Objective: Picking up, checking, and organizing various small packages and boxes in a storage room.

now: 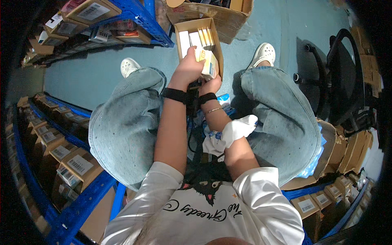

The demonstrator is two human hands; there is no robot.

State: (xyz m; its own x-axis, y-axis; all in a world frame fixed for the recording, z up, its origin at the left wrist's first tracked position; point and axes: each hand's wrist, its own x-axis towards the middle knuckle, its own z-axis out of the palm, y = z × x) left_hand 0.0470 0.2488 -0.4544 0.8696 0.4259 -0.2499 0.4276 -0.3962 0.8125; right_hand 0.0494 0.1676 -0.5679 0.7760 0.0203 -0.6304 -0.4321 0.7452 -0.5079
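Observation:
My left hand (187, 68) grips a small yellow-and-white carton (209, 65), thumb across its upper side. At the carton's near end, my right hand (211, 84) has its fingers closed around it, partly hidden beneath. Both hands are over the near part of an open cardboard box (219, 53) on the floor between my feet. White cartons (184, 41) and several thin yellow-edged cartons (206, 37) stand upright inside it. The bottom of the box is hidden by my hands and the cartons.
A larger worn cardboard box (211, 16) is just beyond. Blue metal shelving (144, 23) with labelled boxes (80, 163) lines the left side. To the right are a black office chair (329, 82) and an opened carton (330, 153). White cloth (235, 131) lies over my right forearm.

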